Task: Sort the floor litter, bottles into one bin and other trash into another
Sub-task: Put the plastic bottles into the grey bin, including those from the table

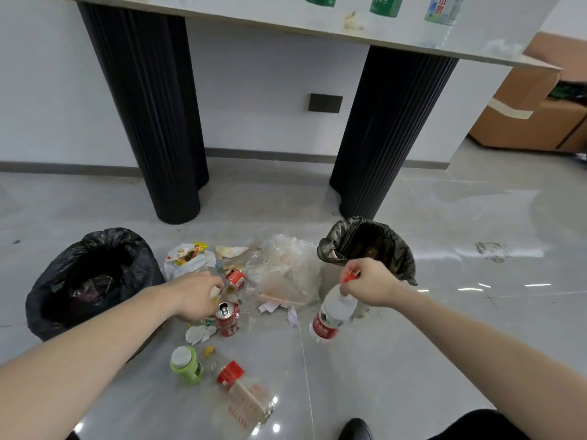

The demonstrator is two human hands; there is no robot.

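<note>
My right hand (368,282) grips the red-capped neck of a clear water bottle (332,314) with a red label, which hangs in front of the small bin (368,246) lined with a dark bag. My left hand (197,295) reaches into the litter pile, fingers curled on something small and yellowish that I cannot make out, just above a red can (228,317). A large black-bagged bin (92,277) stands at the left. On the floor lie a clear bottle with a red label (233,277), a green bottle (185,365) and a big clear bottle with a red cap (244,395).
Loose in the pile are a clear plastic bag (286,271), a white snack bag (187,257) and paper scraps (198,333). Two black ribbed table legs (152,122) rise behind. Cardboard boxes (533,122) sit at the far right. My shoe (355,430) is at the bottom edge.
</note>
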